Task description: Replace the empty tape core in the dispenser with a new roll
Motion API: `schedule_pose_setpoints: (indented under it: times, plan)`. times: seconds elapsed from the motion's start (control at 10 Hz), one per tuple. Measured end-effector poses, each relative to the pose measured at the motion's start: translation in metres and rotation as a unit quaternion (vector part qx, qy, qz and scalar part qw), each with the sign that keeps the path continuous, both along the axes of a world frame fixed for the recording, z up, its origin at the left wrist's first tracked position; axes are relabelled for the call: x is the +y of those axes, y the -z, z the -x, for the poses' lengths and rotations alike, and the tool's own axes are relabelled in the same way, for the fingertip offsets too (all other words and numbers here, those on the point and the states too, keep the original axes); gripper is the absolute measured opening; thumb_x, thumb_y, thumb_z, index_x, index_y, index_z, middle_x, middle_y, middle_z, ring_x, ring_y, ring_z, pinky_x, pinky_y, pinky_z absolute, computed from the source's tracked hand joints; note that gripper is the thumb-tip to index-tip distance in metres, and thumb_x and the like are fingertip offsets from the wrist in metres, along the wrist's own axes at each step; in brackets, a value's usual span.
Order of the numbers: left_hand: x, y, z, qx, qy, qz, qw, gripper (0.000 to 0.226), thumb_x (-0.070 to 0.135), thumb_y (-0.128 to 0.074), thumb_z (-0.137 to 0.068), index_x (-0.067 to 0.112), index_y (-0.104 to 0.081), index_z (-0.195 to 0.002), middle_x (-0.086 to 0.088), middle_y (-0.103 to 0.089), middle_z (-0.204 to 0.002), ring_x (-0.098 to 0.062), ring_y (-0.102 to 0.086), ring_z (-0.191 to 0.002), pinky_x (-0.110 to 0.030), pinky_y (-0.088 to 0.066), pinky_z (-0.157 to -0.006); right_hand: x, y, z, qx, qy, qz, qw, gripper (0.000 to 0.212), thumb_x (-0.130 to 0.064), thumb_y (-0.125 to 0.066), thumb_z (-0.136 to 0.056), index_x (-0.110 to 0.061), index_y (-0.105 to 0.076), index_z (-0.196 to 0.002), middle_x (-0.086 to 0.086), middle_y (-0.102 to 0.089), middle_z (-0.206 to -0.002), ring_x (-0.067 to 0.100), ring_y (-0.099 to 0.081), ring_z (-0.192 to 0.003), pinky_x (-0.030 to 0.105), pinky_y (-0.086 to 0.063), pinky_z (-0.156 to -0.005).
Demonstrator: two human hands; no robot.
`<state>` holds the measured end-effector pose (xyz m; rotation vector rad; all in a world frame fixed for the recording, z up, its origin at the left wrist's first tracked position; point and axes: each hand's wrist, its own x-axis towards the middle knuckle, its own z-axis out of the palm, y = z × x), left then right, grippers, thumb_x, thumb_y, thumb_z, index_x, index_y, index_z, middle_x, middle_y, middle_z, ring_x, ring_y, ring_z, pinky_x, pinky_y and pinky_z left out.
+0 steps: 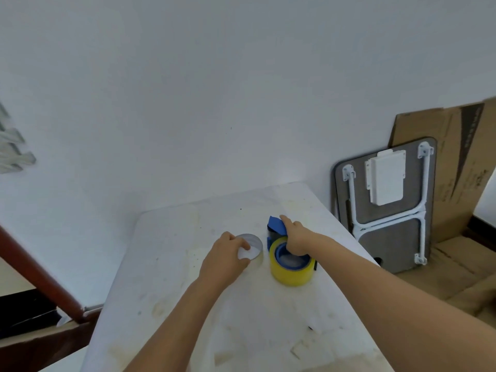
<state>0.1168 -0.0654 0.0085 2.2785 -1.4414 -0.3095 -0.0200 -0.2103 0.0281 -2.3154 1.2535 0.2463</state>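
A blue tape dispenser lies on the white table with a yellow tape roll seated on its blue hub. My right hand rests on the dispenser, with its index finger stretched along the blue top and the other fingers reaching into the roll's centre. To the left lies the empty grey tape core. My left hand grips the core's near rim with thumb and fingers. Part of the dispenser is hidden behind my right hand and the roll.
The table's top is stained and has bits of old tape stuck near the front. A folded grey table with white legs and a sheet of cardboard lean against the wall at the right. A brown wooden rail runs at the left.
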Motion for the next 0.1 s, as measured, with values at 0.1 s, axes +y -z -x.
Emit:
schedule_pose_setpoints:
  times: [0.1]
  plan:
    - [-0.0022, -0.0116, 0.0041, 0.005, -0.002, 0.0, 1.0, 0.032, 0.026, -0.063, -0.092, 0.02, -0.066, -0.123, -0.003, -0.051, -0.125, -0.02, -0.057, -0.107, -0.027, -0.046, -0.081, -0.0016, -0.011, 0.0072, -0.027, 0.021, -0.005, 0.999, 0.081, -0.009, -0.047, -0.094, -0.022, 0.005, -0.156, 0.014, -0.013, -0.159, 0.04, -0.037, -0.136, 0.042, -0.041, -0.107]
